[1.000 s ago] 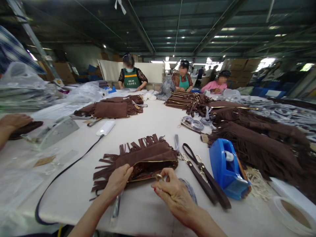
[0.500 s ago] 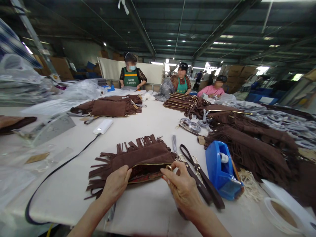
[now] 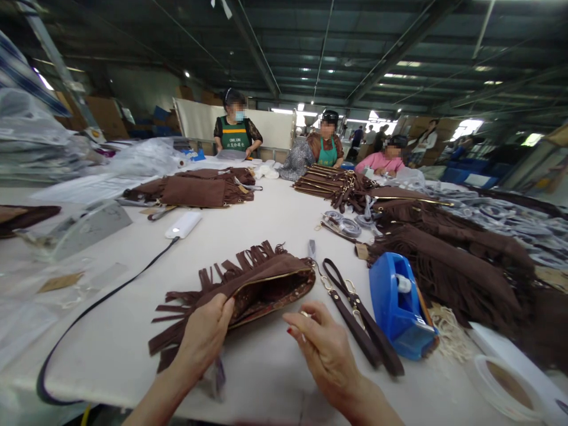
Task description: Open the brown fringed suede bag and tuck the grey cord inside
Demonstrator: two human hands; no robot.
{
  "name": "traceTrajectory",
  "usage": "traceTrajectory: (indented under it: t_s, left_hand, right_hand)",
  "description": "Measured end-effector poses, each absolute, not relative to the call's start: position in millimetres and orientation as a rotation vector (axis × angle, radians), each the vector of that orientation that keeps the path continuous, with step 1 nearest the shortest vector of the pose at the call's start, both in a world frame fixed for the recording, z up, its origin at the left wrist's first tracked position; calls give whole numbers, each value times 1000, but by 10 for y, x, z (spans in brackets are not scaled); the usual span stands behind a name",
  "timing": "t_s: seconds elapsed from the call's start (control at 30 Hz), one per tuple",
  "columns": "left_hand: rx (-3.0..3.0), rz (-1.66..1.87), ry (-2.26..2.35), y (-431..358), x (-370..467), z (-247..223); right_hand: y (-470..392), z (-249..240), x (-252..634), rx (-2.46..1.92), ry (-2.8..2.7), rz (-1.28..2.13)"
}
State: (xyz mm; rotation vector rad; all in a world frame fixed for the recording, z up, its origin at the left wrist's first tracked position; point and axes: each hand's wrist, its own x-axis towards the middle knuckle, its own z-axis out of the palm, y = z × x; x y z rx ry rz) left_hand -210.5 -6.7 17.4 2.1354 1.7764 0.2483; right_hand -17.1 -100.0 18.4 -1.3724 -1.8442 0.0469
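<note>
A dark brown fringed zip pouch [image 3: 266,273] lies tilted on the table in front of me, its mouth gaping and a patterned lining showing inside. My left hand [image 3: 205,332] is closed on the near left edge of the pouch, thumb at the zipper. Just right of the opening, apart from the pouch, my right hand [image 3: 326,349] has its fingers curled together. Whether something small is in them I cannot make out. Two brown wrist straps [image 3: 361,325] with gold clasps lie beyond my right hand, near the pouch's right end.
A blue tape dispenser [image 3: 394,307] stands at the right, with a tape roll [image 3: 506,384] nearer me. Brown fringed pouches [image 3: 448,272] are heaped behind it. A white device [image 3: 184,225] trails a black cord [image 3: 115,302] at left. Several co-workers [image 3: 237,133] are across the table.
My right hand has come off the zipper end of the pouch and moved slightly down, fingers curling in. The pouch's mouth gapes wider and tilts more towards me. My left hand keeps its grip.
</note>
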Motion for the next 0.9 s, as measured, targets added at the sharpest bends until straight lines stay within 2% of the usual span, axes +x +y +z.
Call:
traceTrajectory:
  t_s: [0.17, 0.33, 0.57, 0.63, 0.7, 0.77, 0.9]
  left_hand:
    - [1993, 307, 1679, -177, -2026, 248]
    - [2000, 194, 1691, -253, -1929, 262]
    - [2421, 179, 1739, -299, -1765, 68]
    - [2771, 180, 1516, -266, -1687, 56]
    - [3080, 130, 1091, -195, -1587, 94]
    - [3178, 16, 843, -86, -1474, 170]
    - [2932, -133, 1184, 168, -1294, 301]
  right_hand:
    - [-815, -89, -316, -1654, -2110, 55]
    - [-696, -279, -342, -1722, -2378, 42]
    - [-741, -297, -305, -1753, -2507, 134]
    - [-746, -295, -309, -1743, -2527, 153]
    - [-747, -312, -314, -1731, -2529, 161]
    - [-755, -350, -314, -1726, -2525, 166]
    - [-807, -448, -299, -1697, -2468, 122]
